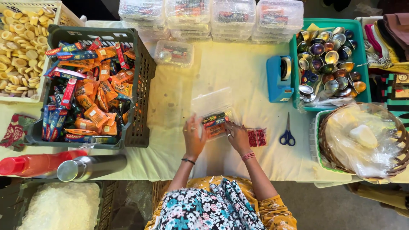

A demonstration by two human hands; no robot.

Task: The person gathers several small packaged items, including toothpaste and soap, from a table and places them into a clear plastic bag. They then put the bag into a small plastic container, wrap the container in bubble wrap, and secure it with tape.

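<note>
- We see our left hand (194, 138) on the pale tablecloth (238, 76), fingers curled against the left edge of a clear plastic pouch (213, 113), gripping it.
- Our right hand (237, 137) pinches the pouch's lower right corner, fingers closed on the plastic.
- The pouch lies near the middle of the table, just ahead of both hands, with small dark and orange packets (215, 122) at its lower end; its upper part looks empty and shiny.
- Just right of our right hand lies a small red patterned packet (257, 137), close to it; whether they touch we cannot tell.
- Further right, blue-handled scissors (288, 133) lie flat on the cloth, apart from the red packet.
- A blue tape dispenser (279, 79) stands beyond the scissors, beside a teal tray (294, 55) heaped with small shiny metal bowls (330, 64).
- To our left, a dark crate (142, 89) holds toothpaste boxes (68, 93) and orange sachets (100, 100).
- Clear lidded boxes (211, 19) are stacked along the far edge, with one smaller box (174, 53) set nearer.
- A wicker basket (398, 164) with plastic-wrapped contents sits at the right edge.
- A steel flask (91, 167) and a red bottle (36, 164) lie at the near left.
</note>
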